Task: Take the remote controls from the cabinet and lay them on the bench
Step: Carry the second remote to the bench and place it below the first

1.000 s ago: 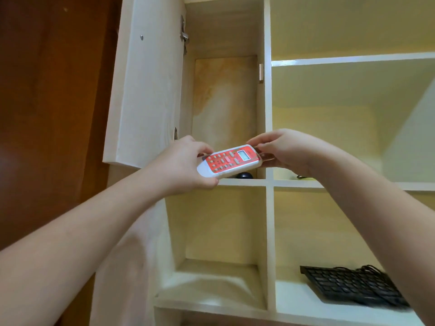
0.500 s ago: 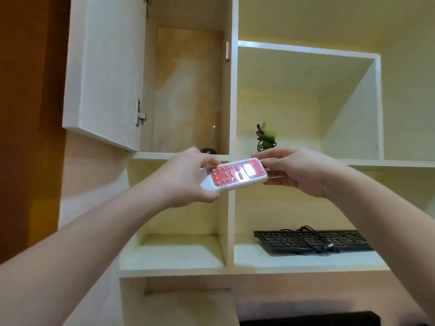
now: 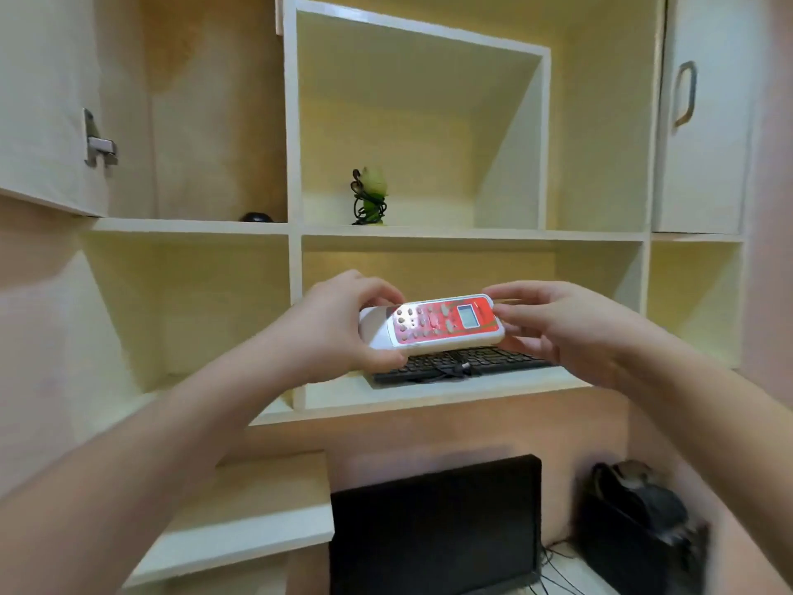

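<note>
Cream-painted wood fills your view: one cabinet [image 3: 292,122] of open cubbies, one black monitor [image 3: 433,526] below, one keyboard [image 3: 455,362] on a lower shelf. You hold one red-and-white remote control [image 3: 433,324] in open air before the shelves, clear of every edge, your left hand [image 3: 339,328] and right hand [image 3: 558,328] each curled round an end.

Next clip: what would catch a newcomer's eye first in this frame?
The red-and-white remote control, held level at centre frame between the left hand and right hand, in front of the cream cabinet. Behind it a black keyboard lies on the lower shelf; a small green ornament stands in the cubby above.
</note>
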A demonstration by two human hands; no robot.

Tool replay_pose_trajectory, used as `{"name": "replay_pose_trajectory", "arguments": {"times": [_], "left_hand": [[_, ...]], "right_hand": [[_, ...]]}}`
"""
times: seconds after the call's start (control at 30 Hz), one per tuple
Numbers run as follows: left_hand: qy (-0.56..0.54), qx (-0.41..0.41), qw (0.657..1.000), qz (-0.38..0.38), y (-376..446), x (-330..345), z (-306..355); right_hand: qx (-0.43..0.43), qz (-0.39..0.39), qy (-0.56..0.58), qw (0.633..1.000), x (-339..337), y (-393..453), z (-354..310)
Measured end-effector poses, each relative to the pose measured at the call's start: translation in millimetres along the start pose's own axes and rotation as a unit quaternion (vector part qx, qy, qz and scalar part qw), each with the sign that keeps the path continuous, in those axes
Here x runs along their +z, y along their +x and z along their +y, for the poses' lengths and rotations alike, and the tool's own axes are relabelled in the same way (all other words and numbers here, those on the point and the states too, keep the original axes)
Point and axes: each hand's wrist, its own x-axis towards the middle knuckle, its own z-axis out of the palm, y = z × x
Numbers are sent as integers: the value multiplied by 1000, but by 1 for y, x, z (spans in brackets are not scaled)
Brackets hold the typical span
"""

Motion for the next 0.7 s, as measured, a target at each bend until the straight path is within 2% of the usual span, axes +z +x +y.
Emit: {"name": "replay_pose_trajectory", "arguments": {"times": [0.3, 0.57, 0.7], "left_hand": [[-128, 78, 988, -41, 1, 79, 96], [-209, 139, 968, -21, 1, 149, 158], [-263, 153, 950, -66, 13, 189, 182]], "right_hand": [[37, 96, 27, 994, -103, -100, 21], [56, 182, 24, 981, -166, -171, 34], [70, 239, 23, 968, -191, -198, 46]]}}
